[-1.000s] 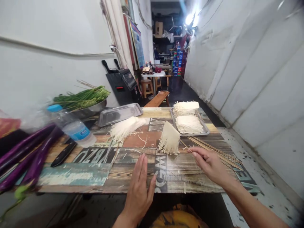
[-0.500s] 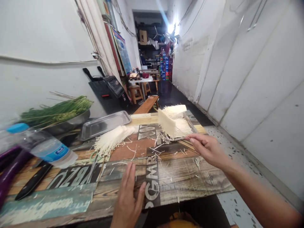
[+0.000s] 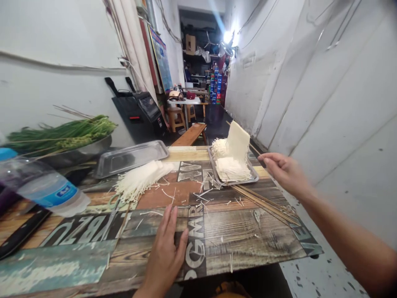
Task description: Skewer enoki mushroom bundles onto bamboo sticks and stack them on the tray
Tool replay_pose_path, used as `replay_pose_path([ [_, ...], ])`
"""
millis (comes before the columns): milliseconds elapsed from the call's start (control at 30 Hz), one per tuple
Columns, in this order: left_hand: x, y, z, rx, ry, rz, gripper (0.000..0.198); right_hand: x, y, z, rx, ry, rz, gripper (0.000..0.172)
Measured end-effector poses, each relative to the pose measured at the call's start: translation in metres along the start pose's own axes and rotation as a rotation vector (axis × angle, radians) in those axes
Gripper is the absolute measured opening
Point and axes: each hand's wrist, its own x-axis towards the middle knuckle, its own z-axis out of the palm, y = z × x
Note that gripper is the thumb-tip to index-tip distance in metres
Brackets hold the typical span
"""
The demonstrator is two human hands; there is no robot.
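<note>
My right hand (image 3: 283, 169) pinches a thin wooden skewer (image 3: 254, 150) threaded through a flat fan of white enoki mushrooms (image 3: 238, 140), held in the air above a steel tray (image 3: 253, 178) that holds more skewered enoki. My left hand (image 3: 164, 252) lies flat and open on the patterned table (image 3: 248, 236), holding nothing. A loose bunch of enoki (image 3: 141, 180) lies on the table ahead of the left hand, with stray strands scattered around it. A bundle of bare skewers (image 3: 263, 203) lies at the table's right side.
An empty steel tray (image 3: 130, 157) sits at the back. A metal bowl of green stalks (image 3: 62, 138) stands far left. A water bottle (image 3: 46, 190) lies on its side above a black-handled knife (image 3: 21, 234). A white wall runs close on the right.
My right hand lifted the skewered enoki off the table and carried it up and back over the far tray. The left hand stayed flat; the view swung slightly.
</note>
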Motion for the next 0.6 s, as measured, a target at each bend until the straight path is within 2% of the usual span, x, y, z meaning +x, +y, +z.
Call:
replay_pose_path([
  [133,0.002,-0.003,0.000,-0.016,-0.013,0.005,0.063,0.026,0.005,-0.011,-0.008,0.078,0.097,0.035],
  [267,0.002,-0.003,0.002,-0.024,-0.027,-0.006,0.064,0.033,0.015,-0.022,0.036,0.129,0.198,0.041],
  [433,-0.001,-0.005,0.006,-0.020,-0.047,0.010,0.066,0.031,0.019,-0.018,-0.058,0.181,0.172,0.039],
  [533,-0.003,-0.008,0.006,-0.028,-0.039,0.021,0.064,0.033,0.010,-0.015,-0.118,0.197,0.131,0.035],
  [600,0.001,-0.010,0.001,-0.040,-0.029,0.050,0.063,0.033,0.000,-0.021,-0.138,0.168,0.097,0.035],
])
